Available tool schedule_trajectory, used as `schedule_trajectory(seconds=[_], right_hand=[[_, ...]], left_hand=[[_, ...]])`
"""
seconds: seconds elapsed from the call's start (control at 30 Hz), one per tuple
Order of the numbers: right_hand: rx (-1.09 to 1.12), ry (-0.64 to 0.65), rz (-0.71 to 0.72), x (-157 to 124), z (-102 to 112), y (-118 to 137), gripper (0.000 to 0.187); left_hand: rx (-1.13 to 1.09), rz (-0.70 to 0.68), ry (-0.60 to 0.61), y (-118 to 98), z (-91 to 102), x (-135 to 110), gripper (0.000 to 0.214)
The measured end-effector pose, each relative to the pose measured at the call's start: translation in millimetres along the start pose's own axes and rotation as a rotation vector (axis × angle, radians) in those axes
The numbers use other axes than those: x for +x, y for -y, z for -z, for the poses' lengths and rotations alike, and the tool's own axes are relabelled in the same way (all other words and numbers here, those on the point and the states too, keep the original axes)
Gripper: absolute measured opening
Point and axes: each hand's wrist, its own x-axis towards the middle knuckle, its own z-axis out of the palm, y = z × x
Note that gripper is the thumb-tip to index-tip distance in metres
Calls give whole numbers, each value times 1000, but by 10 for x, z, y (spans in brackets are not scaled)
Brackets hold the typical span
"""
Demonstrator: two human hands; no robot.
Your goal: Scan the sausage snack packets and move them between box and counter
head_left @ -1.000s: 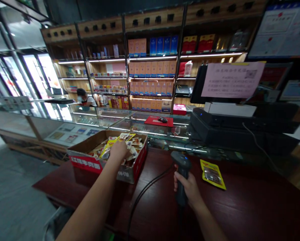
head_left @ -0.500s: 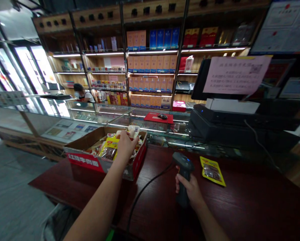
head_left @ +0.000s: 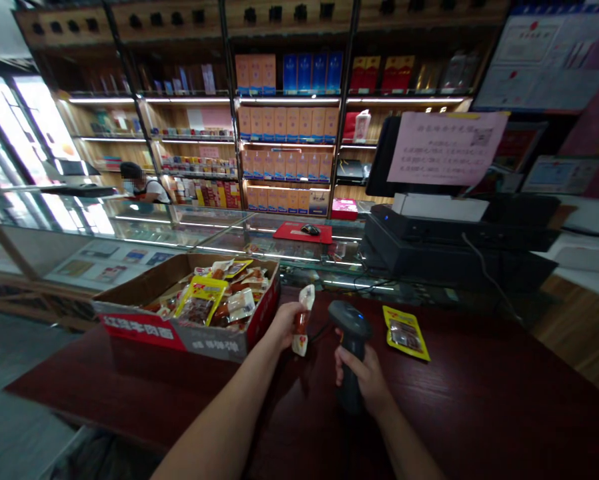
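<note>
While right fingers (head_left: 340, 365) wrap scanner (head_left: 350, 321), left fingers (head_left: 288, 319) pinch white-red packet (head_left: 305, 301); label unreadable.

Scanner (head_left: 350, 323) grip (mostly) hidden inside right hand (head_left: 363, 379)

Small packet (head_left: 302, 320): we see glossy, crinkled plastic film.
Scanner (head_left: 350, 330): we read smooth, matt dark plastic.
Box (head_left: 149, 288): we spot plain matt cardboard.
Yellow pouch (head_left: 405, 332): shiny plastic film catches our eye.
Counter (head_left: 479, 413): we get dark polished wood, faintly sheened.
Display case (head_left: 144, 230): we see smooth, reflective glass.
</note>
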Motion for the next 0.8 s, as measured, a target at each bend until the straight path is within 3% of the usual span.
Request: schedule_trajectory(seconds=[0.1,0.17,0.27,0.53,0.8], right_hand=[[-26,11,-13,-1,-12,-8,53],[-45,25,-19,-9,-24,1,52],[-71,36,-7,-29,-43,41,46],[-68,44,8,-32,-34,49,40],[-34,45,-20,-43,-22,33,35]], left_hand=[[301,-303,-118,93,89,89,26],[475,-388,-203,96,132,116,29],[582,-391,-240,78,156,116,29],[555,-361,-205,86,138,97,25],[667,-383,-151,29,135,49,22]])
